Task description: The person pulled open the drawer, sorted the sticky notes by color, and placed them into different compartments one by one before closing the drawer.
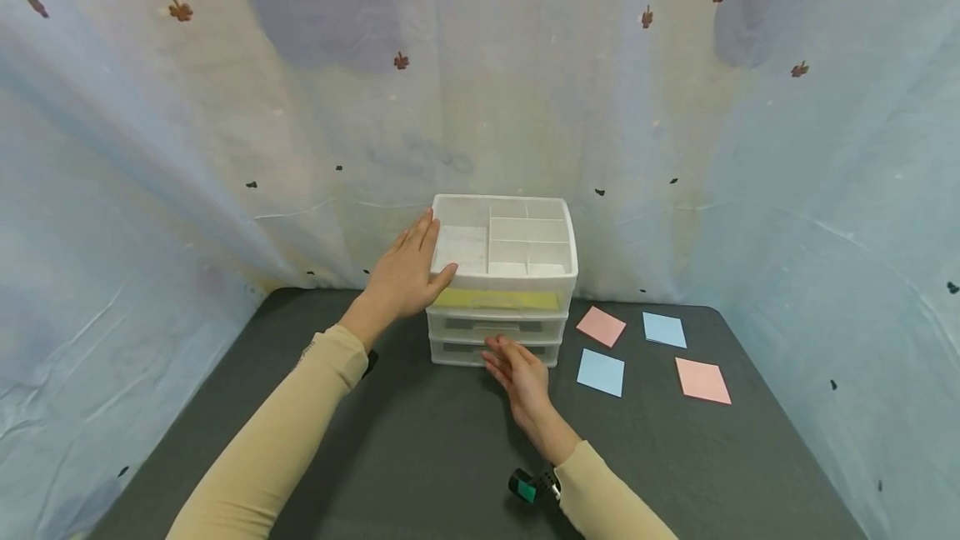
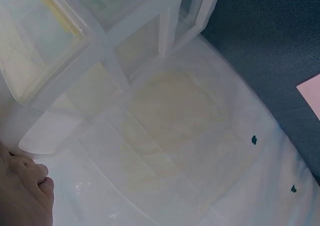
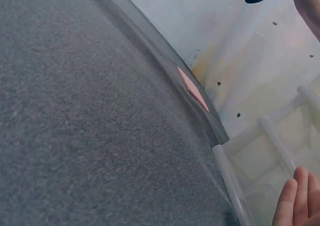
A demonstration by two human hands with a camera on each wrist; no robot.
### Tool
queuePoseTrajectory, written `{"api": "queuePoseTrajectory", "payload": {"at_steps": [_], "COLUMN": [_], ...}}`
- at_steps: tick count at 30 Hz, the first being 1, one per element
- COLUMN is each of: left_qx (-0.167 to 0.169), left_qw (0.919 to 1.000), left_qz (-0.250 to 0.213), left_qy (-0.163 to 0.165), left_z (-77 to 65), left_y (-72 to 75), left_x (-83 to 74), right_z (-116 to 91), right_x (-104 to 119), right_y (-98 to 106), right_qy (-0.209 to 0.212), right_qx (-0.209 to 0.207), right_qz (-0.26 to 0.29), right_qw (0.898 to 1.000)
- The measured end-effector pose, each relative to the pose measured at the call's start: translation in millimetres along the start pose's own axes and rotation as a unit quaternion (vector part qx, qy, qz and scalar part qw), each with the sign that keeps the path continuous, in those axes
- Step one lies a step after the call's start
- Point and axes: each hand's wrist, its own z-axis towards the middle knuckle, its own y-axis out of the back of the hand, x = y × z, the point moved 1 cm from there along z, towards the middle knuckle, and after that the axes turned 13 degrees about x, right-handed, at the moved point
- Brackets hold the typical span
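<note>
Drawer unit [image 1: 517,282] sits mid-frame on the bench [image 1: 442,457]; drawers [image 1: 456,328] look closed. Left hand [image 1: 405,269] lies against its upper left side, fingers straight, no grip. Right hand [image 1: 522,379] is at the lower fronts, fingers loosely extended, clamped on nothing; can't tell contact. Reads as bracing plus reaching. Next move probably needs fingertips hooked in. Pink squares [image 1: 702,380], blue squares [image 1: 600,372] right of centre.

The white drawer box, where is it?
In the head view's middle, the white drawer box stands far back on the table, with the left hand at its left side, the right hand before its lower drawers, and paper squares to its right.
</note>
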Motion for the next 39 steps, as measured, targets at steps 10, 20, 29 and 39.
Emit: {"api": "queuePoseTrajectory", "payload": {"at_steps": [10, 20, 29, 39], "left_qx": [0.007, 0.004, 0.004, 0.001], "left_qw": [0.9999, 0.9999, 0.9999, 1.0], "left_qz": [0.003, 0.008, 0.006, 0.006], "left_qy": [0.008, 0.008, 0.008, 0.006], "left_z": [0.0, 0.5, 0.0, 0.3], "left_y": [-0.7, -0.9, -1.7, -2.2], "left_x": [-0.1, -0.3, 0.3, 0.7], "right_z": [7, 9, 10, 4], "right_x": [1, 3, 2, 2], "right_y": [-2, -2, -1, -2], "right_qy": [0.004, 0.002, 0.0, -0.009], "right_qx": [-0.004, -0.013, -0.008, -0.014], "right_qz": [0.017, 0.039, 0.049, 0.049], "right_qw": [1.0, 0.999, 0.999, 0.999]}}
